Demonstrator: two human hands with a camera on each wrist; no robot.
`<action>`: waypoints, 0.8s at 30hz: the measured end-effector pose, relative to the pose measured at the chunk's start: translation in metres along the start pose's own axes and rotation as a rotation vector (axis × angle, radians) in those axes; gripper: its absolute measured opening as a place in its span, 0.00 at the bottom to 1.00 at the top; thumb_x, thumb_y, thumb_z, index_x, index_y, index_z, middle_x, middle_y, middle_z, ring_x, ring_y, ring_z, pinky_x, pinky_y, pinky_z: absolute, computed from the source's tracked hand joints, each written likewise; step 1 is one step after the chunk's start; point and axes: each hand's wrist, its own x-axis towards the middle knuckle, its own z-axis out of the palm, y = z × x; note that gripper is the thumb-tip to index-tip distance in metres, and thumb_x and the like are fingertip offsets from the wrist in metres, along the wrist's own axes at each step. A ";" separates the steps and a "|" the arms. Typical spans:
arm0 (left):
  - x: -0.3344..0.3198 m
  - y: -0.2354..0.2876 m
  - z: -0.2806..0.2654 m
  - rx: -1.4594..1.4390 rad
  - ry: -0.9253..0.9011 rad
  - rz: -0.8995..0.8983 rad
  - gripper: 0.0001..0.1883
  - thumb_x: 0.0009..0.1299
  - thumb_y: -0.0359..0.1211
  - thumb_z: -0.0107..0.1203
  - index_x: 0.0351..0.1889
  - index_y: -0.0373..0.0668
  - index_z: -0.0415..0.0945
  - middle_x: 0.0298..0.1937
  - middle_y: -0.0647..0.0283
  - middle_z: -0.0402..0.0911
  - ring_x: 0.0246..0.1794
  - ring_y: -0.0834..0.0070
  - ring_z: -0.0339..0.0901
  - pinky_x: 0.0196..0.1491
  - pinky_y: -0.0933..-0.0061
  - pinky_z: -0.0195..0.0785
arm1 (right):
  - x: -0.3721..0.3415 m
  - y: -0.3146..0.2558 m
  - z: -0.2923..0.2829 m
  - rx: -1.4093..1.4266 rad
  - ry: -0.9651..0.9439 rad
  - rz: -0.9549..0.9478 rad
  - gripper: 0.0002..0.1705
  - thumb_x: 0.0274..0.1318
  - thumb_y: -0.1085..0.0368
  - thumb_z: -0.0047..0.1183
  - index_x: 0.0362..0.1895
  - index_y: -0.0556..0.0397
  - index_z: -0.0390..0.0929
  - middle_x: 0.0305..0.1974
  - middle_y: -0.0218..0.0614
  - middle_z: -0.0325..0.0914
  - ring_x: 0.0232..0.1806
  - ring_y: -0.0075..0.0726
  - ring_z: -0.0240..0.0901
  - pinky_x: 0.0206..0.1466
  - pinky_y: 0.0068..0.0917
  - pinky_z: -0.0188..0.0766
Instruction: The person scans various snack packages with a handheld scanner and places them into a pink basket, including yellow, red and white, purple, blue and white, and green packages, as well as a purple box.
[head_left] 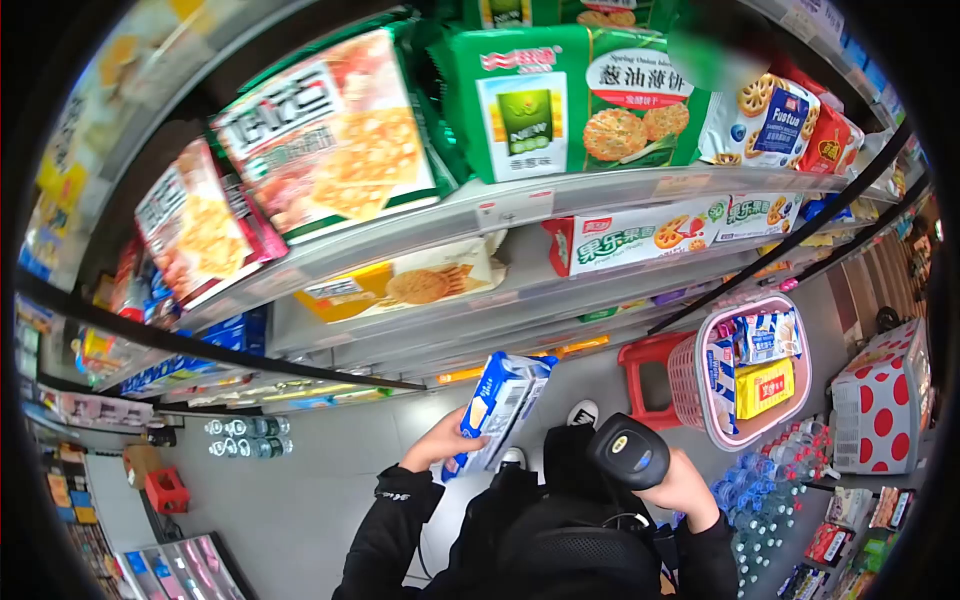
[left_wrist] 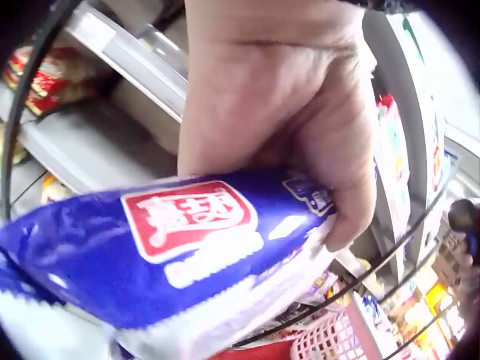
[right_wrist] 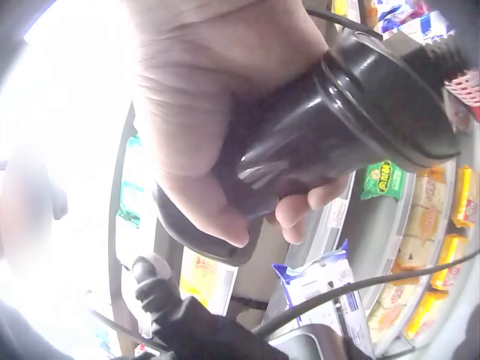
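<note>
As one person is standing before a stocked shelf [head_left: 400, 224], two hands are holding two things. The left hand [head_left: 440, 440] is gripping one blue-and-white package [head_left: 510, 400], its grip narrowing to the package's thickness; the right hand [head_left: 678, 487] is holding one black scanner [head_left: 625, 455], its grip curling fully round the handle. The package is tilting in the air above the floor [head_left: 330, 470], near the scanner but apart from it. At right, one pink basket [head_left: 685, 385] is standing against one red stool [head_left: 640, 365] and containing at least three items: two blue-and-white packs [head_left: 766, 338] and one yellow pack [head_left: 765, 388]. Concerning labels, the held package is showing one red badge [left_wrist: 191, 217] with white characters, too blurred to read, and a barcode on a white face. On the shelf, one green bag [head_left: 575, 150] is displaying "NEW", "Spring Onion" and "葱油薄饼"; below it, two white boxes [head_left: 640, 238] are bearing lettering that begins "果乐果". One neighbouring cookie pack [head_left: 785, 125] is carrying a blue label beginning "Fus".
</note>
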 end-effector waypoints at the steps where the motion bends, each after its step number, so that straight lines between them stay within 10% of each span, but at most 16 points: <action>1: -0.008 -0.005 0.003 -0.149 -0.033 0.171 0.31 0.55 0.28 0.56 0.58 0.41 0.57 0.49 0.62 0.71 0.49 0.78 0.66 0.54 0.76 0.56 | 0.000 -0.006 0.005 -0.035 -0.007 -0.027 0.19 0.28 0.68 0.57 0.32 0.60 0.72 0.28 0.48 0.74 0.32 0.49 0.73 0.36 0.31 0.68; 24: -0.083 -0.007 0.004 -0.157 -0.327 0.180 0.31 0.57 0.28 0.56 0.58 0.37 0.56 0.52 0.63 0.68 0.51 0.78 0.62 0.56 0.76 0.51 | -0.042 -0.072 0.081 -0.283 -0.023 -0.235 0.19 0.28 0.65 0.55 0.32 0.58 0.71 0.27 0.46 0.72 0.32 0.52 0.70 0.36 0.36 0.67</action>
